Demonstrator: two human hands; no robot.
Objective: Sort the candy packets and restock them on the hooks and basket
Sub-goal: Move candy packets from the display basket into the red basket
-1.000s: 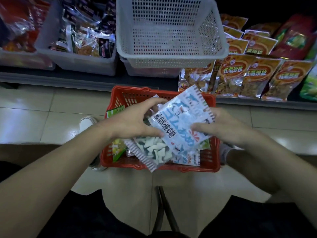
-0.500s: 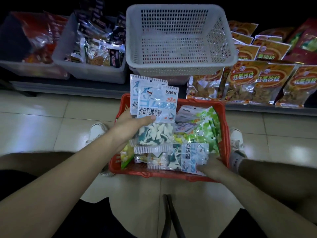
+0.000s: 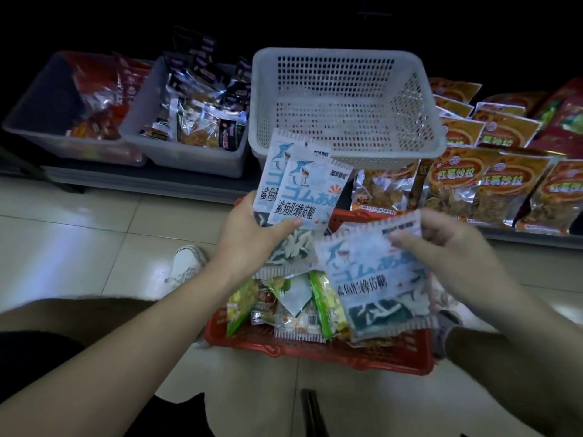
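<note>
My left hand (image 3: 252, 234) grips a stack of white-and-blue shark candy packets (image 3: 303, 190) upright above the red basket (image 3: 315, 351) on the floor. To the right, my right hand (image 3: 441, 247) pinches the top edge of two more shark packets (image 3: 375, 279), blurred and hanging over the basket's right side. Green and mixed snack packets (image 3: 325, 307) lie in the red basket. An empty grey mesh basket (image 3: 344, 152) stands on the low shelf straight ahead. No hooks are in view.
Two grey bins (image 3: 186, 156) with dark and red snack packs sit on the shelf to the left. Orange snack bags (image 3: 454, 187) lean on the shelf at right. A white shoe (image 3: 186, 263) rests on the tiled floor beside the red basket.
My right hand has lifted two shark packets out of the red basket's near side. My left hand has held its stack steady, slightly higher.
</note>
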